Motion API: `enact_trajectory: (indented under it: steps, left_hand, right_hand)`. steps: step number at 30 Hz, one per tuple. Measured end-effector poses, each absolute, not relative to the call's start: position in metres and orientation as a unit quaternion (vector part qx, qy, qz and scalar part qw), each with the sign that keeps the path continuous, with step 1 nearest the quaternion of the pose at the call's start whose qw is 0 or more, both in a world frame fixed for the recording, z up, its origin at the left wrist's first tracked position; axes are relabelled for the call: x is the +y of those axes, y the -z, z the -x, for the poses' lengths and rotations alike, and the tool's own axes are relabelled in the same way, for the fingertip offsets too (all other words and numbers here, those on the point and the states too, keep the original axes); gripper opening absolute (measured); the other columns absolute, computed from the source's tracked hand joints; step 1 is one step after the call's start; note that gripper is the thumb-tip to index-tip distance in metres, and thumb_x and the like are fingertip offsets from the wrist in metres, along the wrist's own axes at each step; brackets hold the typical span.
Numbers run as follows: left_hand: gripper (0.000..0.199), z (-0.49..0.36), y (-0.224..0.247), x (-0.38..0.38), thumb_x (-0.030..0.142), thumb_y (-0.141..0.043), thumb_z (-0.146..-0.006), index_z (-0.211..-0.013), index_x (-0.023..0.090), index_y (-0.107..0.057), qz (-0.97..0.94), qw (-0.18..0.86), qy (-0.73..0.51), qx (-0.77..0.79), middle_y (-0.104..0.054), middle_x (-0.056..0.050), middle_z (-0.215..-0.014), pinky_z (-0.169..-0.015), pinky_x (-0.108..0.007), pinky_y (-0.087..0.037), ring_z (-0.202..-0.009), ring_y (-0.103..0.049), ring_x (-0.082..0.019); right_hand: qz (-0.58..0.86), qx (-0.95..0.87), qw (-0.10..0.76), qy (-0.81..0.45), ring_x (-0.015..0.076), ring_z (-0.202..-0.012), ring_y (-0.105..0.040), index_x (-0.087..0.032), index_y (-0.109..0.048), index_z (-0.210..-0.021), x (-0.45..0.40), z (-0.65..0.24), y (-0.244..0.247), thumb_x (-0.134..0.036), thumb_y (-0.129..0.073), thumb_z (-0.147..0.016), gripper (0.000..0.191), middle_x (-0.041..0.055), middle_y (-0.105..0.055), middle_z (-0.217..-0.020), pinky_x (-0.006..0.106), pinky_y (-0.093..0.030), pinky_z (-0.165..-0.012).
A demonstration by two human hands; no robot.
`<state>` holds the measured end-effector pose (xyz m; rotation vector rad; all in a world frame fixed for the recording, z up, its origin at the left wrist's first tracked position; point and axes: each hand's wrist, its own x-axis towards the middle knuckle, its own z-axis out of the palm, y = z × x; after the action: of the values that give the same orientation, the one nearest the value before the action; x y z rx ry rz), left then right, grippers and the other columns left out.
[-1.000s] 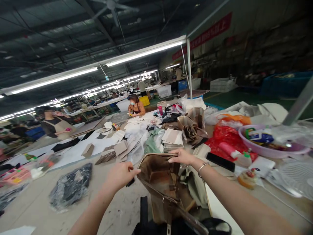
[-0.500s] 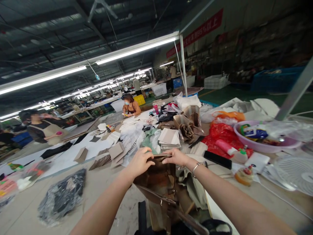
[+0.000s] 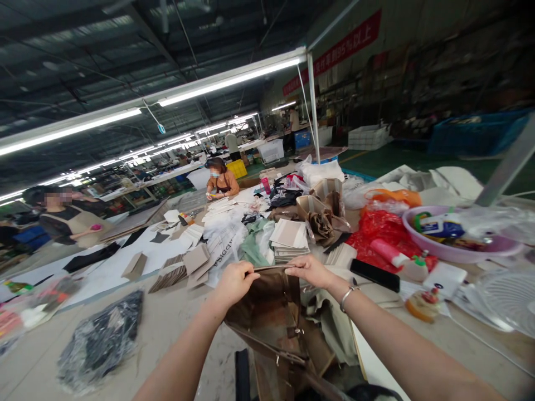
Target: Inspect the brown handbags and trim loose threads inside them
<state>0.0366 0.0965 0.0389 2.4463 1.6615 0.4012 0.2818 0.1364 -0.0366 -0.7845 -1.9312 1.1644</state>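
Observation:
A brown bag [image 3: 267, 314] stands with its mouth open toward me at the near side of the table. My left hand [image 3: 234, 285] pinches the left part of its far rim. Farther right on the same rim, my right hand [image 3: 311, 271] has thumb and fingers closed on the edge, a silver bangle at the wrist. The rim between the hands is drawn fairly straight. The dim inside shows a small metal fitting by the right wall. Just beyond the hands sits a stack of beige and white panels [image 3: 289, 236].
Left lies a dark item in clear plastic [image 3: 102, 334], with cardboard pieces [image 3: 167, 273] behind it. On the right are a black phone [image 3: 375, 275], a pink bottle [image 3: 389, 252], a purple basin [image 3: 412, 228] and a white fan [image 3: 507, 301]. Two co-workers [image 3: 225, 181] [image 3: 71, 220] are beyond.
My hands have spread a little apart along the far rim, and their fingers have closed on it. The rim looks straighter and the bag's mouth wider. The view has shifted slightly.

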Motion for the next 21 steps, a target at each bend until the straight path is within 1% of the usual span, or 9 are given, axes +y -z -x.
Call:
enact_trajectory:
  steps: [3, 8, 12, 14, 15, 17, 18, 19, 21]
  left_hand:
    - [0.018, -0.038, -0.035, 0.098, 0.031, -0.054, -0.079, -0.069, 0.018, -0.06, -0.802, 0.066, -0.141, 0.576, -0.063, -0.002, -0.074, -0.069, -0.024, -0.038, -0.072, -0.056, -0.014]
    - [0.019, -0.043, -0.033, 0.097, 0.032, -0.055, -0.078, -0.067, 0.018, -0.06, -0.778, 0.049, -0.136, 0.611, -0.063, -0.001, -0.072, -0.065, -0.024, -0.035, -0.069, -0.055, -0.014]
    - [0.017, -0.048, -0.034, 0.095, 0.031, -0.057, -0.077, -0.067, 0.019, -0.061, -0.759, 0.052, -0.131, 0.635, -0.063, -0.001, -0.071, -0.061, -0.025, -0.033, -0.067, -0.053, -0.014]
    - [0.017, -0.049, -0.034, 0.095, 0.031, -0.057, -0.077, -0.066, 0.019, -0.061, -0.752, 0.055, -0.133, 0.643, -0.063, 0.0, -0.07, -0.06, -0.025, -0.032, -0.066, -0.053, -0.014]
    - [0.017, -0.049, -0.033, 0.095, 0.031, -0.057, -0.076, -0.065, 0.018, -0.061, -0.75, 0.056, -0.135, 0.645, -0.062, 0.0, -0.069, -0.059, -0.025, -0.031, -0.066, -0.053, -0.014]
    - [0.018, -0.048, -0.033, 0.095, 0.031, -0.057, -0.076, -0.064, 0.018, -0.061, -0.749, 0.057, -0.139, 0.645, -0.063, -0.001, -0.069, -0.059, -0.025, -0.031, -0.066, -0.053, -0.014]
    - [0.018, -0.047, -0.033, 0.095, 0.031, -0.057, -0.077, -0.064, 0.018, -0.061, -0.751, 0.057, -0.142, 0.643, -0.063, -0.001, -0.069, -0.06, -0.025, -0.032, -0.066, -0.053, -0.014]
    - [0.019, -0.046, -0.032, 0.095, 0.032, -0.056, -0.077, -0.064, 0.018, -0.061, -0.752, 0.057, -0.144, 0.641, -0.063, -0.001, -0.069, -0.06, -0.025, -0.032, -0.067, -0.053, -0.015]
    - [0.019, -0.045, -0.033, 0.095, 0.032, -0.055, -0.077, -0.065, 0.018, -0.061, -0.754, 0.056, -0.146, 0.638, -0.063, -0.001, -0.07, -0.061, -0.026, -0.032, -0.067, -0.053, -0.015]
  right_hand:
    - [0.332, -0.746, 0.385, -0.43, 0.0137, -0.065, -0.051, -0.012, -0.066, -0.075, 0.132, -0.277, 0.038, -0.045, -0.052, -0.081, 0.036, 0.0025, -0.061, -0.07, 0.025, -0.042, -0.062]
    - [0.356, -0.775, 0.38, -0.358, 0.0129, -0.062, -0.049, -0.015, -0.063, -0.068, 0.127, -0.275, 0.033, -0.043, -0.049, -0.084, 0.035, 0.0009, -0.057, -0.065, 0.025, -0.04, -0.061]
    - [0.372, -0.784, 0.369, -0.333, 0.013, -0.059, -0.048, -0.015, -0.06, -0.062, 0.125, -0.279, 0.032, -0.047, -0.042, -0.086, 0.044, 0.001, -0.055, -0.061, 0.026, -0.039, -0.059]
    - [0.358, -0.794, 0.354, -0.341, 0.0139, -0.059, -0.049, -0.015, -0.06, -0.063, 0.125, -0.283, 0.031, -0.049, -0.035, -0.089, 0.049, 0.0021, -0.056, -0.062, 0.027, -0.04, -0.059]
    - [0.344, -0.799, 0.347, -0.351, 0.0151, -0.063, -0.052, -0.014, -0.063, -0.067, 0.125, -0.285, 0.03, -0.049, -0.034, -0.089, 0.05, 0.0034, -0.059, -0.066, 0.028, -0.041, -0.061]
    - [0.322, -0.804, 0.339, -0.367, 0.0191, -0.077, -0.058, -0.014, -0.067, -0.085, 0.126, -0.287, 0.027, -0.049, -0.041, -0.087, 0.044, 0.0068, -0.066, -0.084, 0.031, -0.044, -0.072]
    - [0.319, -0.805, 0.339, -0.368, 0.0213, -0.086, -0.058, -0.014, -0.067, -0.095, 0.127, -0.287, 0.025, -0.05, -0.047, -0.084, 0.042, 0.0086, -0.066, -0.094, 0.032, -0.044, -0.078]
    - [0.323, -0.804, 0.341, -0.365, 0.023, -0.093, -0.058, -0.014, -0.065, -0.103, 0.128, -0.286, 0.023, -0.05, -0.053, -0.08, 0.044, 0.0101, -0.065, -0.103, 0.033, -0.043, -0.082]
    - [0.336, -0.803, 0.345, -0.352, 0.0242, -0.097, -0.058, -0.015, -0.063, -0.11, 0.13, -0.282, 0.018, -0.049, -0.06, -0.075, 0.049, 0.0112, -0.064, -0.11, 0.034, -0.042, -0.085]
